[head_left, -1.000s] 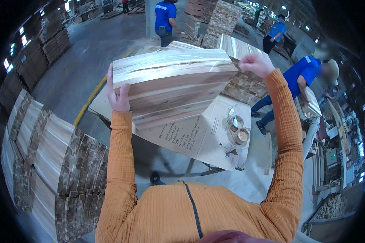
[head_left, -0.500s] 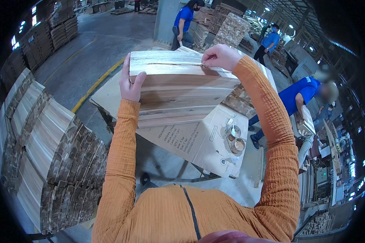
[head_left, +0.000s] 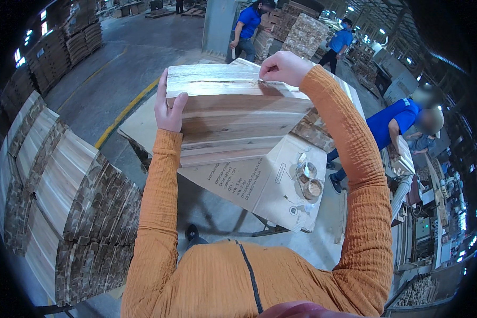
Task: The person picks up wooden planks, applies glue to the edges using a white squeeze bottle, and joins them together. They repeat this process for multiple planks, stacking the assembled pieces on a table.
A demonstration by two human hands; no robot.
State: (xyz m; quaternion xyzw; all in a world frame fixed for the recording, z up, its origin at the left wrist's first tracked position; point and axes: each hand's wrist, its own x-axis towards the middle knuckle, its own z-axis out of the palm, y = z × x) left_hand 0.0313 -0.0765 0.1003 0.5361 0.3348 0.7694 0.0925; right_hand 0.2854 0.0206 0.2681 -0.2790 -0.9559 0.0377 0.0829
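A thick glued wooden panel stands tilted on the table before me, its pale upper edge turned up. A dark crack runs along that edge. At the panel's left end, my left hand grips it, with the thumb on the near face and the fingers behind the end. Over the edge, close to the right end of the crack, my right hand is closed in a pinch. Whatever its fingertips hold is too small to make out.
Flattened cardboard covers the table, carrying two small round containers of brownish filler. Stacked wooden panels stand at my left. One person in blue bends over wood at the right; other people are farther back.
My right hand has shifted slightly left and up along the panel's edge, still pinched. My left hand keeps its grip, and the panel has barely moved. People in the background have changed position.
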